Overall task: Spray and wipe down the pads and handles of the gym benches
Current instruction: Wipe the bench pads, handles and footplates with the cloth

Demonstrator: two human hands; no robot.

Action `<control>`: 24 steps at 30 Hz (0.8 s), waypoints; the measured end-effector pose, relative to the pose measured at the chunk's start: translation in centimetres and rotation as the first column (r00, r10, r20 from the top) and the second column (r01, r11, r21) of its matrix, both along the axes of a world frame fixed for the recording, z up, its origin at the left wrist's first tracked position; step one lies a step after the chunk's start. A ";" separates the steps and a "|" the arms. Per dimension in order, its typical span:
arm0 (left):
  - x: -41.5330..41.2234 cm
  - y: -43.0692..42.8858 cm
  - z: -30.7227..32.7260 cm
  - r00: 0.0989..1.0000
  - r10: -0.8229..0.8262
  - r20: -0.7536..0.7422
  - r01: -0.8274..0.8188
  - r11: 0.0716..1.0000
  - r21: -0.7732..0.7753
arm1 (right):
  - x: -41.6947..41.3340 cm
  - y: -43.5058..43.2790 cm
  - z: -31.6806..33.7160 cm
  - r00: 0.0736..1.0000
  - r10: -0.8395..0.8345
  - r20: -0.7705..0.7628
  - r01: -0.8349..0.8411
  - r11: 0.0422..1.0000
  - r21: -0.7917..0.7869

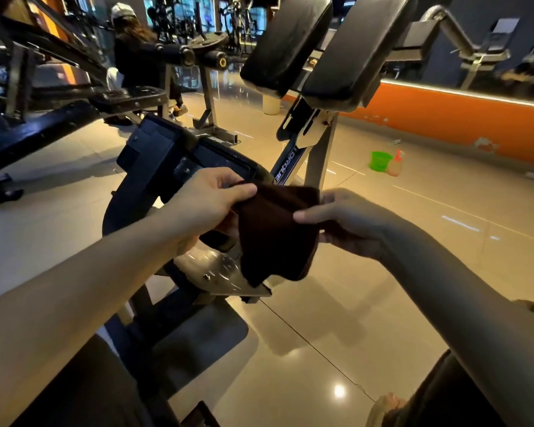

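Currently: 1 dark brown cloth (275, 235), 2 hands on it. Left hand (210, 204) pinches the cloth's upper left edge between thumb and fingers; right hand (346, 223) pinches the right edge the same way. Cloth hangs spread between them, in front of the machine's steel plate (219, 277); its lowest corner overlaps the plate, contact can't be told. 2 black pads up top, side by side, both tilted: left pad (287, 41), right pad (355, 47). Only readable text: "TORQUE", on the slanted frame post (285, 167) below the pads. On the floor (383, 272), near its far right edge by the orange wall base (444, 118): 1 green bucket (379, 161) and 1 spray bottle (395, 165) with a red trigger, just beside each other. 1 other person (130, 47) sits at a machine, far left
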State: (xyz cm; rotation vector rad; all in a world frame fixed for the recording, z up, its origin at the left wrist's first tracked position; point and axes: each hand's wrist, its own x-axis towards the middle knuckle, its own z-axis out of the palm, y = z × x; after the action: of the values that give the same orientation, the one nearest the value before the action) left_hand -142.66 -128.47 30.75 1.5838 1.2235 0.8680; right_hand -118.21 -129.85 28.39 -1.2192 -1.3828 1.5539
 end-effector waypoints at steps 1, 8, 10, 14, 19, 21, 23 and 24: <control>0.3 0.1 -0.1 0.997 0.065 0.034 -0.066 0.998 0.005 | 0.2 0.2 0.2 0.999 -0.021 -0.048 0.021 1.000 -0.003; 2.2 0.0 -2.2 0.963 0.218 0.159 -0.174 0.952 -0.254 | 0.5 1.4 -2.5 0.983 -0.102 0.151 0.111 0.993 -0.049; 2.7 -0.6 -3.4 0.959 0.179 0.221 -0.100 0.940 -0.325 | 1.1 1.4 -2.8 0.987 -0.133 0.094 0.143 0.983 -0.112; 3.7 -1.5 -6.2 0.952 0.298 0.072 -0.275 0.933 -0.233 | 1.5 0.1 -3.0 0.944 -0.157 0.292 0.176 0.984 -0.040; 4.3 -1.7 -7.0 0.932 0.360 0.038 -0.352 0.925 -0.145 | 1.1 -1.2 -3.4 0.939 -0.276 0.204 0.265 0.961 0.082; 4.5 -1.9 -6.6 0.932 0.362 0.018 -0.356 0.924 -0.138 | 1.1 -1.5 -3.6 0.949 -0.282 0.140 0.277 0.959 0.058; 4.7 -2.3 -6.4 0.958 0.284 0.044 -0.268 0.938 -0.218 | 1.3 -1.8 -3.9 0.951 -0.307 0.040 0.308 0.952 -0.004; 4.9 -2.6 -6.5 0.971 0.230 0.061 -0.206 0.942 -0.265 | 1.5 -1.9 -4.2 0.946 -0.322 -0.017 0.322 0.946 -0.042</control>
State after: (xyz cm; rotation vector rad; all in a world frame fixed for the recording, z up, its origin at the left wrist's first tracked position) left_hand -137.75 -131.04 24.28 1.2050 1.4028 0.8714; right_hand -116.74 -131.77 24.23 -1.3696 -1.0775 1.3649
